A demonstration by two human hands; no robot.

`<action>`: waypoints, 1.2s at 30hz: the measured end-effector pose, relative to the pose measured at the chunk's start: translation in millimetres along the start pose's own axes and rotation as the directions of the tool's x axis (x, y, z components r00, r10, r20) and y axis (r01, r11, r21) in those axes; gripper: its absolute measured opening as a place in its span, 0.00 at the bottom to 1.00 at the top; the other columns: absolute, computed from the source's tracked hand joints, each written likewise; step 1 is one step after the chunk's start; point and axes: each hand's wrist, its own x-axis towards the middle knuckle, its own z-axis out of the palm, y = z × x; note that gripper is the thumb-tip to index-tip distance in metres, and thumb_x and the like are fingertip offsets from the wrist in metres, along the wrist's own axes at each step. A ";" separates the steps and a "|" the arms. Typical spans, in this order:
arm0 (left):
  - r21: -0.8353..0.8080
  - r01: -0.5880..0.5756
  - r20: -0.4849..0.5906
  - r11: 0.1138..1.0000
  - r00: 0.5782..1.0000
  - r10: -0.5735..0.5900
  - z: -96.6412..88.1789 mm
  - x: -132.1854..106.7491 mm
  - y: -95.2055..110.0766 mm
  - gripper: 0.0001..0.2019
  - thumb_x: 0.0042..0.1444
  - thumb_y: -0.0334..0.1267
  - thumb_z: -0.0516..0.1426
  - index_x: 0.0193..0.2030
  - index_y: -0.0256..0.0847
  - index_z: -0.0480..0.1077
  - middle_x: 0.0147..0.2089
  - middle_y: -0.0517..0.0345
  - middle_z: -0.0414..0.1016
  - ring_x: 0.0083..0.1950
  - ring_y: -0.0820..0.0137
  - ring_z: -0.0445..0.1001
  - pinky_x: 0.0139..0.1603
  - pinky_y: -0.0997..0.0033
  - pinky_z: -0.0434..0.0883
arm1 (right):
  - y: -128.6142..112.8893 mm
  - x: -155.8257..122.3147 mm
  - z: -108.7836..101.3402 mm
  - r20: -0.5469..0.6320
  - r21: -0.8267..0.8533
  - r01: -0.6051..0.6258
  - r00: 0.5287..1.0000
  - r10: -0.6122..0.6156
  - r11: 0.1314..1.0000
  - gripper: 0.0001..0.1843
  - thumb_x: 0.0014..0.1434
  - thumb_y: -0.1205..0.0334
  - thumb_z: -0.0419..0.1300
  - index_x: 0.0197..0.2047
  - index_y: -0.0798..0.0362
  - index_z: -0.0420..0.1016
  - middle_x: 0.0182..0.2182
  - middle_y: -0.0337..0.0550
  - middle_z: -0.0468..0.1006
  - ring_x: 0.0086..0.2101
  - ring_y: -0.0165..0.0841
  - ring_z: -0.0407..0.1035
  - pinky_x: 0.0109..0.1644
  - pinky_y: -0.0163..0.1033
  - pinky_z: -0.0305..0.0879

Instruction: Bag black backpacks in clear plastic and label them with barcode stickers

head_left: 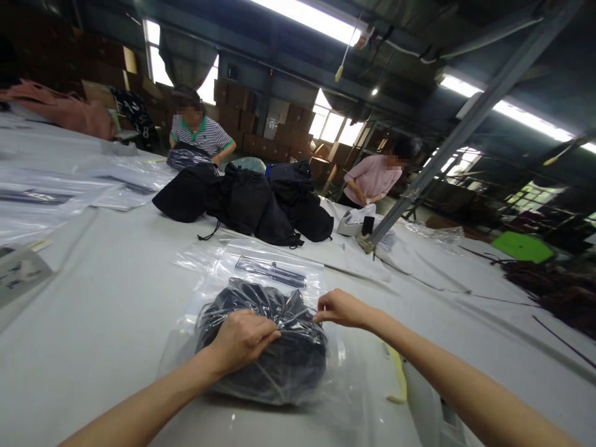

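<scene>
A black bundled item (pixel 286 369) lies on the white table in front of me, inside a clear plastic bag (pixel 179 347). My left hand (pixel 246 338) is closed on the plastic over the middle of the bundle, fingers curled into the film. At the bundle's right side, my right hand (pixel 342 308) pinches the edge of the same bag between thumb and fingers. Beyond both hands, the bag's far part lies flat and bears a printed dark label (pixel 272 271). Farther back sits a heap of black drawstring bags (pixel 246 198).
Flat clear plastic bags (pixel 88 192) lie at left. A grey metal post (pixel 433 167) rises from the table at right, near a white box (pixel 349 225). Two people work across the table. A yellow strip (pixel 397 375) lies beside my right forearm.
</scene>
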 end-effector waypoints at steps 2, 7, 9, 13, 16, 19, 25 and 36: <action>-0.014 0.017 0.021 1.000 1.000 -0.017 0.9 0.0 0.7 0.13 0.67 0.40 0.50 0.33 0.42 0.70 0.28 0.60 0.75 0.28 0.68 0.71 0.33 0.67 0.62 | -2.1 -13.7 8.2 -0.096 0.008 -0.024 0.995 0.025 1.000 0.23 0.66 0.47 0.51 0.41 0.57 0.80 0.34 0.52 0.82 0.35 0.41 0.75 0.39 0.40 0.68; -0.068 0.082 0.155 0.994 0.985 -0.070 -5.6 5.9 2.1 0.14 0.67 0.43 0.50 0.35 0.41 0.71 0.30 0.55 0.76 0.32 0.65 0.75 0.37 0.65 0.66 | -32.6 -30.6 63.2 -0.429 0.059 0.276 0.875 -0.225 0.959 0.29 0.65 0.50 0.55 0.66 0.51 0.60 0.59 0.53 0.71 0.56 0.44 0.67 0.61 0.52 0.62; -0.115 0.093 0.234 0.989 0.970 -0.064 -17.4 8.0 -4.5 0.09 0.62 0.45 0.57 0.42 0.42 0.71 0.38 0.55 0.78 0.39 0.62 0.76 0.42 0.64 0.68 | -36.5 -24.8 90.8 -0.481 0.036 0.340 0.830 -0.282 0.940 0.27 0.64 0.54 0.57 0.64 0.51 0.62 0.57 0.54 0.73 0.55 0.45 0.68 0.59 0.54 0.64; -0.176 0.214 0.321 0.961 0.935 -0.149 -56.5 -1.4 -33.4 0.24 0.47 0.38 0.69 0.50 0.45 0.68 0.54 0.52 0.74 0.56 0.56 0.70 0.57 0.59 0.64 | -27.2 -10.4 121.4 -0.557 0.006 0.356 0.777 -0.292 0.934 0.24 0.65 0.57 0.56 0.62 0.54 0.64 0.57 0.55 0.73 0.56 0.46 0.68 0.59 0.56 0.66; -0.214 0.400 0.354 0.891 0.882 -0.311 -82.0 -18.5 -53.4 0.18 0.48 0.37 0.67 0.44 0.43 0.68 0.50 0.53 0.75 0.51 0.58 0.72 0.52 0.60 0.68 | -21.8 -8.2 121.7 -0.585 -0.011 0.370 0.751 -0.306 0.929 0.24 0.65 0.58 0.56 0.62 0.52 0.64 0.57 0.54 0.73 0.56 0.45 0.68 0.59 0.55 0.67; -0.297 0.540 0.395 0.787 0.820 -0.414 -92.1 -31.1 -60.0 0.11 0.51 0.37 0.64 0.38 0.43 0.66 0.40 0.59 0.76 0.41 0.65 0.74 0.43 0.67 0.70 | -21.6 -9.5 118.9 -0.609 -0.019 0.374 0.732 -0.307 0.927 0.24 0.64 0.58 0.56 0.63 0.50 0.64 0.56 0.53 0.74 0.55 0.45 0.69 0.58 0.54 0.68; -0.496 0.659 0.451 0.565 0.752 -0.480 -89.8 -38.1 -57.2 0.11 0.55 0.38 0.59 0.28 0.42 0.59 0.43 0.53 0.78 0.54 0.60 0.73 0.50 0.65 0.70 | -20.7 -9.5 122.2 -0.620 0.000 0.387 0.724 -0.304 0.922 0.25 0.64 0.57 0.57 0.63 0.50 0.64 0.56 0.53 0.74 0.55 0.45 0.70 0.59 0.54 0.68; -0.545 0.727 0.498 0.418 0.681 -0.536 -91.3 -49.0 -56.7 0.11 0.51 0.38 0.63 0.31 0.42 0.62 0.49 0.48 0.77 0.59 0.57 0.71 0.54 0.63 0.69 | -21.3 -7.9 120.3 -0.605 0.018 0.396 0.735 -0.306 0.918 0.25 0.63 0.57 0.58 0.62 0.51 0.65 0.56 0.54 0.74 0.55 0.45 0.69 0.58 0.55 0.68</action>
